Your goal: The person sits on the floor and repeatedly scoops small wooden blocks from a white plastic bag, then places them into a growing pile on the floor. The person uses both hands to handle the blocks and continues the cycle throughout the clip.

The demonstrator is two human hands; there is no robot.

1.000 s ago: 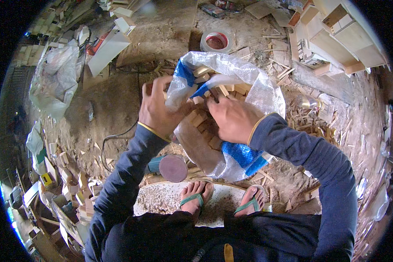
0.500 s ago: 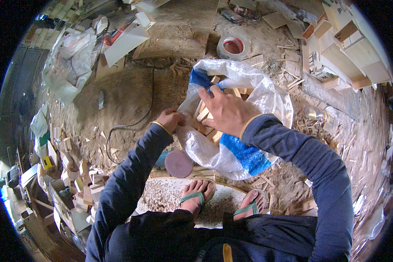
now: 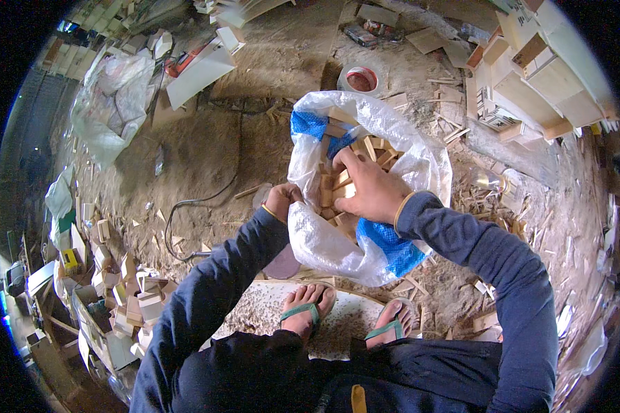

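A white woven sack (image 3: 324,251) with blue patches stands with its mouth open in front of my feet, holding several small wooden blocks (image 3: 326,189). On the sack's left rim, my left hand (image 3: 282,199) is closed, pinching the fabric. My right hand (image 3: 375,187) reaches into the mouth over the blocks, its thumb and forefinger apart. A pale block lies between them, but I see no firm grip on it. The other fingers of that hand are mostly hidden.
Wood offcuts (image 3: 134,310) heap up at the left, and boxy wooden pieces (image 3: 541,82) stack at the far right. A tape roll (image 3: 360,80) lies beyond the sack, a clear plastic bag (image 3: 114,103) far left. A dark cable (image 3: 207,197) curves across the floor.
My right hand has gone deeper into the sack, slightly right and down. My left hand moved a little right with the rim. The mouth gapes wider, and my left arm covers more of the purplish disc.
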